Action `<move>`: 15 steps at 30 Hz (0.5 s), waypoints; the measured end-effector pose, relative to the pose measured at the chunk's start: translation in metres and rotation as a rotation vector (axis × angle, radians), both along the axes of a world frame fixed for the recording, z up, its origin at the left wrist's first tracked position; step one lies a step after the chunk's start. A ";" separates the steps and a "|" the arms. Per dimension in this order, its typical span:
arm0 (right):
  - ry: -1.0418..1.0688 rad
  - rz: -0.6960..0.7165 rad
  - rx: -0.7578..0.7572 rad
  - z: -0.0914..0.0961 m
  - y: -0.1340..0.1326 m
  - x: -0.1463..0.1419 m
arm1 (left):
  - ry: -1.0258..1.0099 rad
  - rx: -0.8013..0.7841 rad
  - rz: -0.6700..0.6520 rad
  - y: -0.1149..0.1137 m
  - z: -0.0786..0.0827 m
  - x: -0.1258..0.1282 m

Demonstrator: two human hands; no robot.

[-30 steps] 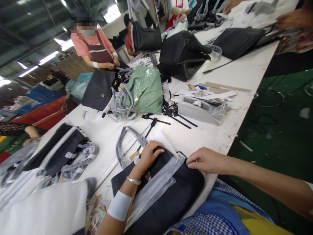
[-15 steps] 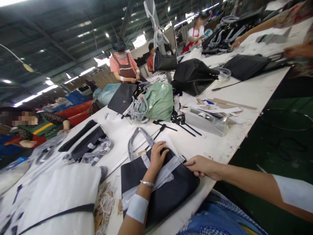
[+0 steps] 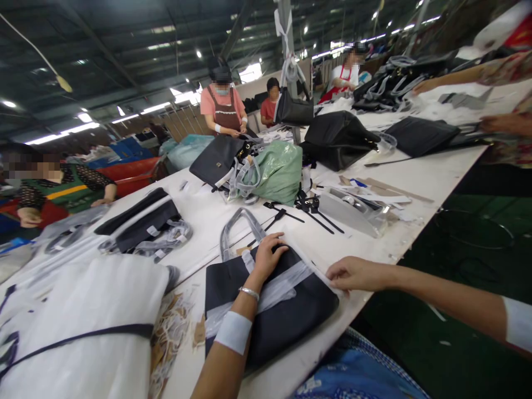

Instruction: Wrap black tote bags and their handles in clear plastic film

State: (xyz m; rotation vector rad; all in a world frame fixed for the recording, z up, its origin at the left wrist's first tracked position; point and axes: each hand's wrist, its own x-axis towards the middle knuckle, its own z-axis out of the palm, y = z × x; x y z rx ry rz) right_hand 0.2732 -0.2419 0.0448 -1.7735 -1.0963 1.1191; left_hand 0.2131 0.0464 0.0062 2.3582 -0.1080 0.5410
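Observation:
A black handbag [image 3: 297,318] lies tilted on the table in front of me, with clear plastic wrap [image 3: 286,288] across it. Its grey-wrapped handle [image 3: 226,235] stands up at the far side. My left hand [image 3: 269,256] rests on the bag's upper edge, fingers bent over that edge and the thumb to the right. Just off the bag's right corner is my right hand [image 3: 353,274]. Its fingers are pressed together; whatever they pinch, if anything, is too small to make out.
Black straps [image 3: 316,213] and a tape dispenser [image 3: 349,210] lie beyond the bag. Left are a white foam bundle [image 3: 83,327] and another dark bag [image 3: 145,221]. A green plastic-wrapped bundle [image 3: 278,172] lies farther back. Co-workers surround the table; one reaches in from the right.
My right hand has moved a little to the right, from the bag's edge to just off its corner. My left hand keeps its place on the bag. The camera view has shifted slightly.

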 end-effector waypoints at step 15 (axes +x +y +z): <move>0.258 -0.172 0.013 -0.007 0.009 -0.014 | -0.006 -0.076 0.004 0.000 0.004 -0.003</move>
